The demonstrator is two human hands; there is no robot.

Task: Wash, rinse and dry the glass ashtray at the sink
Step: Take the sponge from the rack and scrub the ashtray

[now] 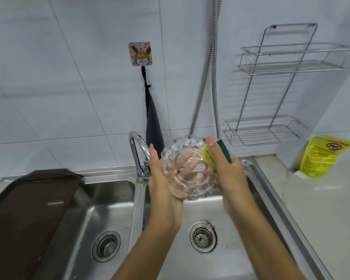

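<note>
The clear glass ashtray (187, 168), with a scalloped rim, is held tilted above the right basin of the steel sink (259, 178). My left hand (162, 178) cups it from behind and below, fingers showing through the glass. My right hand (228, 168) grips a yellow sponge with a green scouring side (207, 157) and presses its yellow face against the ashtray's right inner side. A chrome tap (136, 152) stands just left of my hands; no water stream is visible.
A dark cloth (153, 122) hangs from a wall hook behind the tap. A brown tray or board (28, 199) lies across the left basin. A yellow pouch (319, 158) leans on the right counter. A wire rack (275, 87) and shower hose (212, 67) are on the wall.
</note>
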